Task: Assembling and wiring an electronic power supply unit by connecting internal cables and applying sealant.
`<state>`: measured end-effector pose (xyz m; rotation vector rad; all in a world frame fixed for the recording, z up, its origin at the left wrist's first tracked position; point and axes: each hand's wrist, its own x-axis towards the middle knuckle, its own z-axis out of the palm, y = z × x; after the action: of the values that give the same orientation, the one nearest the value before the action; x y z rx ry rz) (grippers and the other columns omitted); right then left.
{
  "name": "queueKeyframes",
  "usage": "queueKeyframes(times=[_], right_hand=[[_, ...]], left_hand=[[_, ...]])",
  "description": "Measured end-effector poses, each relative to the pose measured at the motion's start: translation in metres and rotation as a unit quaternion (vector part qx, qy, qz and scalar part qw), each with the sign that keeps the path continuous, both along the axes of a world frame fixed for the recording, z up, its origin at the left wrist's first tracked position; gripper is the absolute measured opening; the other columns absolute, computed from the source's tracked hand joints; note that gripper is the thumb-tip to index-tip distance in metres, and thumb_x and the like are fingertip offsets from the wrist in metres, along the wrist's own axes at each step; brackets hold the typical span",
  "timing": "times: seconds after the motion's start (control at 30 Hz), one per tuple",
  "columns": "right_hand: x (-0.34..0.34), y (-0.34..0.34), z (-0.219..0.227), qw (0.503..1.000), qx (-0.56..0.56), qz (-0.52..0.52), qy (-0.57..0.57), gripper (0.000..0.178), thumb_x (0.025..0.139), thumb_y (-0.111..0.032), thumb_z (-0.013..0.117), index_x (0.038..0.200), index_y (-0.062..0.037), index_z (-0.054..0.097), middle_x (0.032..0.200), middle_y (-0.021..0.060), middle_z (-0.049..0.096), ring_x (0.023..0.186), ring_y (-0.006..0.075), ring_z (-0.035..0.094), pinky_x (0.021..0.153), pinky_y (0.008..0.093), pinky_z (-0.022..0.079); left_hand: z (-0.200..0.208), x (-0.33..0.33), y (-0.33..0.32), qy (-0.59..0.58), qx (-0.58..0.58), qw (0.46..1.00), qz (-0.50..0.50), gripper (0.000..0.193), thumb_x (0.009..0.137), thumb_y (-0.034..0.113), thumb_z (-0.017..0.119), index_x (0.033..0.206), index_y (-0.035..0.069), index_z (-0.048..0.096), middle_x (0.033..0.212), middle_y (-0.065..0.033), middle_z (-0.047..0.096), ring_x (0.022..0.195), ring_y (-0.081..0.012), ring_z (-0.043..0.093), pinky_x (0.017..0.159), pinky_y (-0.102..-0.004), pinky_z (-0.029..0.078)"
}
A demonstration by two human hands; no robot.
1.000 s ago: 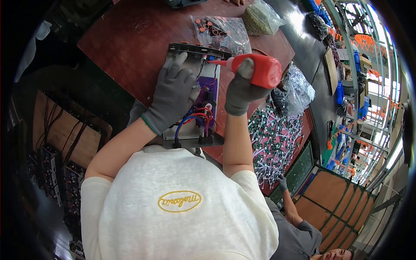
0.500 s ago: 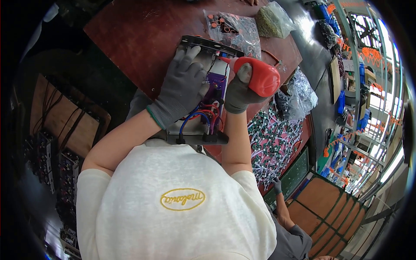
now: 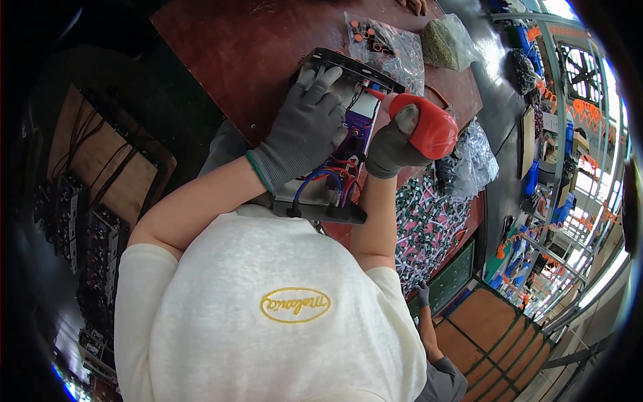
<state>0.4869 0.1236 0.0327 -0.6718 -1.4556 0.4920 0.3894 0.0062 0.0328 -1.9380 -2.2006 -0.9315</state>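
Note:
A metal electronics chassis (image 3: 315, 196) with a black end panel (image 3: 348, 65) lies before me at the red table's edge. Inside are a purple circuit board (image 3: 358, 127) and red and blue wires (image 3: 325, 175). My gloved left hand (image 3: 305, 127) rests over the chassis, its fingers stretched toward the black panel and nothing seen in its grip. In my gloved right hand (image 3: 390, 144) is a red squeeze bottle (image 3: 434, 130), tilted so that its nozzle (image 3: 376, 94) points at the inner side of the panel. Whether the nozzle tip touches anything is too small to tell.
Beyond the chassis, the red table (image 3: 221, 40) holds a clear bag of orange-and-black parts (image 3: 385, 43) and a bag of greenish granules (image 3: 447, 43). Many small cabled boards (image 3: 429, 228) are heaped at right. A co-worker's gloved hand (image 3: 422, 295) shows lower right. Chassis units (image 3: 107, 251) stand at left.
The whole scene has shifted a little to the right in view. Both hands keep nearly the same places on the chassis, and the red bottle's nozzle stays by the panel.

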Motion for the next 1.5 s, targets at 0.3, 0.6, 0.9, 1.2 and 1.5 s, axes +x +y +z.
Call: queueKeyframes(times=[0.3,0.6,0.9,1.2,1.5], right_hand=[[-0.003,-0.001,-0.001,0.999,0.012,0.013,0.041,0.045,0.079,-0.027,0.078,0.102,0.0036,0.054,0.088,0.0106,0.066,0.074,0.0212,0.066,0.069,0.0326,0.055],[0.002,-0.005,0.006,0.999,-0.016,0.022,-0.018,0.048,0.080,-0.028,0.078,0.104,0.0046,0.052,0.088,0.0116,0.066,0.072,0.0221,0.066,0.069,0.0322,0.056],[0.002,-0.008,0.007,0.999,-0.007,0.030,0.020,0.047,0.080,-0.030,0.077,0.103,0.0046,0.053,0.085,0.0125,0.066,0.072,0.0233,0.066,0.068,0.0321,0.056],[0.004,-0.010,0.003,0.995,-0.075,0.064,0.014,0.044,0.079,-0.025,0.078,0.105,0.0006,0.053,0.095,0.0105,0.063,0.083,0.0225,0.062,0.075,0.0334,0.049],[-0.004,-0.007,0.008,0.999,0.043,0.017,-0.006,0.033,0.081,-0.025,0.075,0.091,0.0010,0.058,0.079,0.0090,0.067,0.068,0.0209,0.064,0.069,0.0330,0.053]], left_hand=[[-0.003,0.000,0.001,0.001,0.000,1.000,0.003,0.034,0.080,0.027,0.062,0.101,0.001,0.066,0.104,-0.0139,0.059,0.133,-0.0314,0.035,0.112,-0.0560,0.022],[-0.002,0.000,0.000,0.016,-0.004,1.000,0.004,0.033,0.081,0.028,0.064,0.098,0.000,0.067,0.108,-0.0130,0.058,0.134,-0.0329,0.033,0.111,-0.0492,0.029],[0.000,-0.001,-0.001,0.008,-0.010,1.000,0.002,0.033,0.081,0.027,0.063,0.099,-0.001,0.066,0.108,-0.0131,0.058,0.134,-0.0328,0.033,0.111,-0.0496,0.028],[-0.001,0.000,0.001,-0.007,0.013,1.000,0.006,0.033,0.079,0.027,0.063,0.098,0.000,0.066,0.104,-0.0142,0.057,0.132,-0.0316,0.036,0.112,-0.0560,0.023],[-0.003,0.002,0.000,-0.015,0.022,1.000,0.011,0.029,0.081,0.026,0.062,0.097,0.002,0.067,0.105,-0.0127,0.059,0.131,-0.0324,0.039,0.110,-0.0507,0.029]])
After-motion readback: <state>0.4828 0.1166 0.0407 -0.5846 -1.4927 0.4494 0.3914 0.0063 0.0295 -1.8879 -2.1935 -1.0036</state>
